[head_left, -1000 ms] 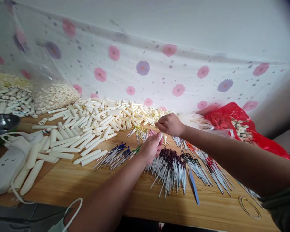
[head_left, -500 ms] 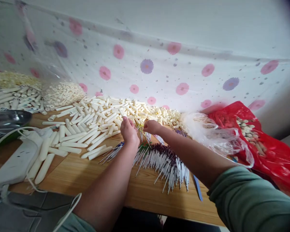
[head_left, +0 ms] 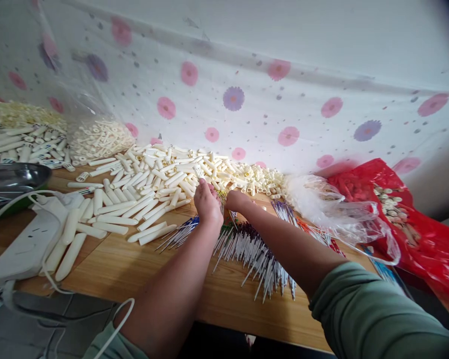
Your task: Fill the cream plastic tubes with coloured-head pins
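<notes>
My left hand (head_left: pixel 208 203) is closed around a small cream slotted plastic piece (head_left: pixel 198 172), whose slotted end sticks up past the thumb. Close beside it on the right, my right hand (head_left: pixel 238 201) is closed, with its fingertips turned away, so what it pinches is hidden. Thin yellow pieces (head_left: pixel 222 195) show between the two hands. Below them lies a fan of thin white sticks like pen refills (head_left: pixel 249 257) with dark purple ends. A smaller bunch with blue ends (head_left: pixel 179 232) lies by my left wrist, and orange-ended ones (head_left: pixel 310 227) lie beyond my right forearm.
Cream tubes (head_left: pixel 134 199) are heaped across the table's left and back, with slotted pieces (head_left: pixel 264 180) behind my hands. A white power strip (head_left: pixel 30 244) with cables, a metal bowl (head_left: pixel 17 177), a clear bag (head_left: pixel 322 202) and a red bag (head_left: pixel 434 239) flank the work area.
The view has shifted slightly, and both hands stay close together. My right forearm sits a little lower and further left, uncovering orange-ended sticks. A blue strip by that arm is no longer visible.
</notes>
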`<state>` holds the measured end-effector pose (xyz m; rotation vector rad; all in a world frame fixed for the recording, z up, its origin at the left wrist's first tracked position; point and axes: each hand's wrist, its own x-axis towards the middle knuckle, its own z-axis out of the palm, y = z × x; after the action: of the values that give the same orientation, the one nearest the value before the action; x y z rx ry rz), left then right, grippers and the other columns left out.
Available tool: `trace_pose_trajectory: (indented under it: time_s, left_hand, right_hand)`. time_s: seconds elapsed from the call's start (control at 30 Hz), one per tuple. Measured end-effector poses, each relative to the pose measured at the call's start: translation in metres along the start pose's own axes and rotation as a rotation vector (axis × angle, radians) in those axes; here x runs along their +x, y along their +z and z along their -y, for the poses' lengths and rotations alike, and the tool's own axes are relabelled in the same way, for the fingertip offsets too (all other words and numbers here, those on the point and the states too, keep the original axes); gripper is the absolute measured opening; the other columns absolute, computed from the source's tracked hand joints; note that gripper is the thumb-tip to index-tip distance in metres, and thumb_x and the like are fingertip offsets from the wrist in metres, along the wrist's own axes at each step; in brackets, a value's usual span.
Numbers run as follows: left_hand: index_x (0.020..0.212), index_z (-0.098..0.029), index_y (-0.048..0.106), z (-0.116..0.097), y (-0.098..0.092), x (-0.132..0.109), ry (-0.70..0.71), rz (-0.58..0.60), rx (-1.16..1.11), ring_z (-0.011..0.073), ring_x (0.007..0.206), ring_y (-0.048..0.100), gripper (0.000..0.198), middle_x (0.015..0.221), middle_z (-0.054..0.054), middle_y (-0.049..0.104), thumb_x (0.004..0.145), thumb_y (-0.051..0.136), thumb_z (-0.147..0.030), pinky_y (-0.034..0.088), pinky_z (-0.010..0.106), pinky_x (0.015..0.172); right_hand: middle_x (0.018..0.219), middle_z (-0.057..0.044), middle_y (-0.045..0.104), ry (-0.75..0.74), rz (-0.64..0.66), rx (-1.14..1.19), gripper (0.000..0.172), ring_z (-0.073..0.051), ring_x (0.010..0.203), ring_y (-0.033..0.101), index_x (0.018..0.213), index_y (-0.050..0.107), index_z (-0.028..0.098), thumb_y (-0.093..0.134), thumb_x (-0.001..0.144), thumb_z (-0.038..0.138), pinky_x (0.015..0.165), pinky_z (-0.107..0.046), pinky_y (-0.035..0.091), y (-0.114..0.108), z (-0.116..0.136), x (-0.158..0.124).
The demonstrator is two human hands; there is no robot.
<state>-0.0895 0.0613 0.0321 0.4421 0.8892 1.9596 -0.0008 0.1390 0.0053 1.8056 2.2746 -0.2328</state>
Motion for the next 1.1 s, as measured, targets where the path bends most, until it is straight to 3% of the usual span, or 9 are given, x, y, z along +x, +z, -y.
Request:
trace_pose_trajectory:
  time_s: [0.23,0.53,0.67,0.73,0.87,1.0,1.1]
  left_hand:
    - [0.065,-0.02,0.039,0.012,0.001,-0.005,0.019,0.058,0.055,0.0031,0.035,0.025,0.038,0.047,-0.011,0.031,0.079,0.059,-0.049,0.019,0.016,0.034]
    - [0.069,-0.019,0.042,0.014,-0.004,0.002,0.071,0.011,0.095,0.0022,0.035,0.026,0.03,0.047,-0.013,0.033,0.069,0.068,-0.034,0.019,0.016,0.036]
    - [0.073,-0.018,0.045,0.013,-0.006,0.007,0.086,-0.002,0.103,0.0019,0.036,0.027,0.025,0.051,-0.012,0.037,0.07,0.066,-0.033,0.022,0.016,0.037]
    - [0.074,-0.018,0.046,0.013,-0.005,0.005,0.08,0.024,0.115,0.002,0.037,0.029,0.025,0.051,-0.012,0.038,0.071,0.065,-0.034,0.024,0.016,0.038]
    - [0.07,-0.017,0.05,0.016,0.0,-0.015,-0.003,0.169,0.17,0.0038,0.04,0.037,0.029,0.05,-0.009,0.042,0.069,0.071,-0.037,0.027,0.016,0.039]
    - [0.079,-0.015,0.056,0.02,0.003,-0.046,-0.158,0.499,0.248,0.0061,0.051,0.052,0.032,0.067,-0.002,0.059,0.069,0.073,-0.04,0.038,0.017,0.048]
    - [0.083,-0.016,0.057,0.022,0.004,-0.064,-0.227,0.687,0.246,0.0046,0.048,0.05,0.028,0.064,-0.004,0.056,0.07,0.074,-0.035,0.035,0.016,0.045]
  right_hand:
    - [0.118,-0.008,0.058,-0.087,-0.036,0.15,0.032,-0.02,0.1,0.059,0.117,0.055,0.016,0.054,0.09,0.034,0.084,-0.04,0.052,-0.009,-0.016,-0.014]
    - [0.118,-0.009,0.057,0.011,-0.013,0.303,0.034,-0.021,0.101,0.059,0.118,0.054,0.015,0.055,0.089,0.033,0.085,-0.042,0.051,-0.004,0.015,0.0]
    - [0.117,-0.009,0.058,-0.018,-0.066,0.541,0.033,-0.02,0.1,0.06,0.117,0.055,0.015,0.055,0.09,0.034,0.083,-0.04,0.052,-0.012,0.002,-0.004]
    - [0.107,-0.006,0.061,-0.066,-0.121,0.714,0.026,-0.018,0.091,0.061,0.107,0.059,0.013,0.056,0.089,0.032,0.078,-0.036,0.052,-0.02,-0.012,-0.017]
    - [0.074,0.002,0.057,-0.207,-0.268,1.097,0.012,-0.009,0.066,0.054,0.081,0.058,0.015,0.056,0.083,0.026,0.065,-0.024,0.046,-0.031,-0.045,-0.066]
    - [0.065,0.005,0.051,-0.286,-0.379,1.385,0.018,-0.007,0.058,0.048,0.075,0.053,0.018,0.059,0.073,0.035,0.06,-0.023,0.041,-0.023,-0.064,-0.119]
    - [0.062,0.004,0.052,-0.33,-0.384,1.629,0.02,-0.007,0.057,0.047,0.07,0.055,0.018,0.067,0.068,0.034,0.058,-0.023,0.038,-0.009,-0.068,-0.144]
